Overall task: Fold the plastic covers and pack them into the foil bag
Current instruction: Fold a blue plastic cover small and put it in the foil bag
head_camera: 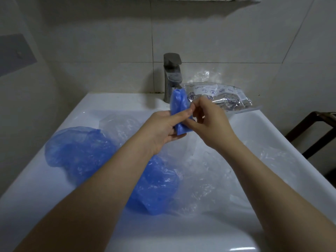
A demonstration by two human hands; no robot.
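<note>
Blue thin plastic cover, folded narrow, stands above the white basin, our left hand gripping it and right hand fingers pinching its edge to hold the fold, crinkled silver foil bag waiting just behind.

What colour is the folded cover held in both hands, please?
Blue, translucent; the folded cover shows in the head view.
</note>
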